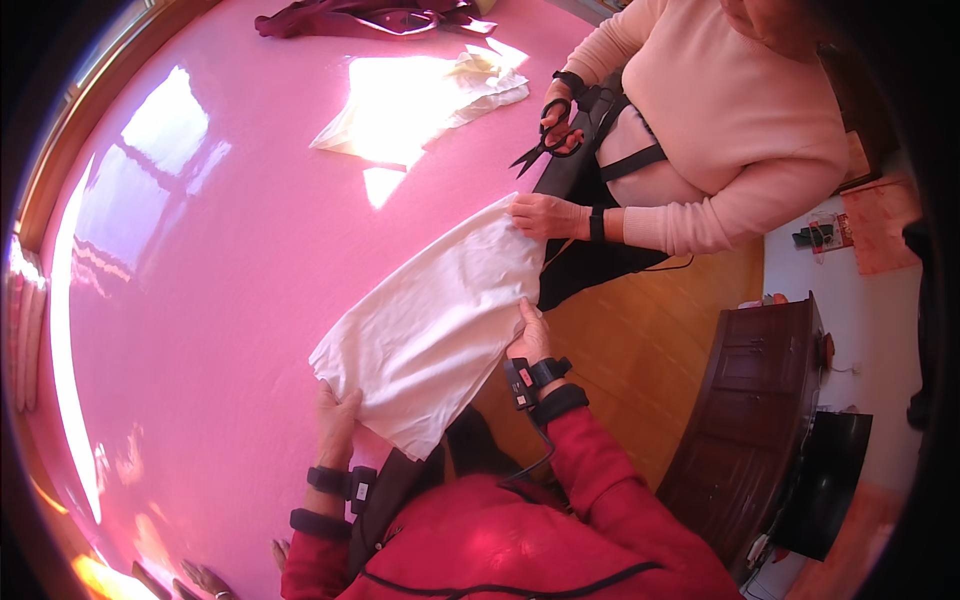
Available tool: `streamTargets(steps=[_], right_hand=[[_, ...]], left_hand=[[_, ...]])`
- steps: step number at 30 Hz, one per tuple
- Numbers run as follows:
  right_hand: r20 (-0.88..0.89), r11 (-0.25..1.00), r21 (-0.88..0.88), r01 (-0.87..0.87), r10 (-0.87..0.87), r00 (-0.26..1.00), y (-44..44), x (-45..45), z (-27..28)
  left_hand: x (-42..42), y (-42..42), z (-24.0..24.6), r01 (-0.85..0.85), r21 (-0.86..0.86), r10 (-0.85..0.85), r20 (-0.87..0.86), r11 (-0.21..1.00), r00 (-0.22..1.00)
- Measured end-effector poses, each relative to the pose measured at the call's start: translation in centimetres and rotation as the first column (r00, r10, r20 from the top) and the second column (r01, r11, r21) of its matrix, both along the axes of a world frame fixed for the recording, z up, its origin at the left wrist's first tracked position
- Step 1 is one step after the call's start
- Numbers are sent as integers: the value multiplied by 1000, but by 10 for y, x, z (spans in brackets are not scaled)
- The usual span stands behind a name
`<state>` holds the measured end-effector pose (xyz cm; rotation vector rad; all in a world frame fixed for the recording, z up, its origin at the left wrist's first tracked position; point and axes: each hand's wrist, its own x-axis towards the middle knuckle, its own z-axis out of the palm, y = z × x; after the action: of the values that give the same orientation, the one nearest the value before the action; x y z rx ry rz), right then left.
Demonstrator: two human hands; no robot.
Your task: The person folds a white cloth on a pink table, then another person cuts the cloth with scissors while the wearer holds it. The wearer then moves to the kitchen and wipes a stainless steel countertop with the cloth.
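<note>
A white cloth [431, 315] stretches at a slant over the edge of a pink-covered surface [225, 300]. My left hand [337, 420] grips its near left corner, thumb on top. Further right, my right hand [531, 336] pinches the cloth's edge near the right corner. The far corner is held by a co-worker's hand [547, 216]. In that person's other hand are black-handled scissors [553, 135], blades parted and pointing down beside the cloth. Both my wrists wear black straps with small devices.
More white cloth [480, 97] lies sunlit beyond, with a dark red garment [360, 21] at the far edge. Right of the wooden floor [622, 337] stand a dark wooden cabinet [742, 420] and a black screen [825, 480]. Another person's hand [204, 579] rests at the lower left.
</note>
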<state>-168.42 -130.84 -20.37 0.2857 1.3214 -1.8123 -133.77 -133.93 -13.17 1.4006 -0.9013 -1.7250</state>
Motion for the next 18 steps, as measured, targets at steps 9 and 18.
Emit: streamTargets(steps=[9, 18], right_hand=[[-18, 998, -19, -53, 53, 998, -1, -5, 8], [155, 997, -72, -38, 49, 987, -6, -30, 17]], left_hand=[[-1, -8, -7, -114, -5, 113, -79, 994, 991], [6, -72, -21, -196, 119, 203, -49, 973, 978]])
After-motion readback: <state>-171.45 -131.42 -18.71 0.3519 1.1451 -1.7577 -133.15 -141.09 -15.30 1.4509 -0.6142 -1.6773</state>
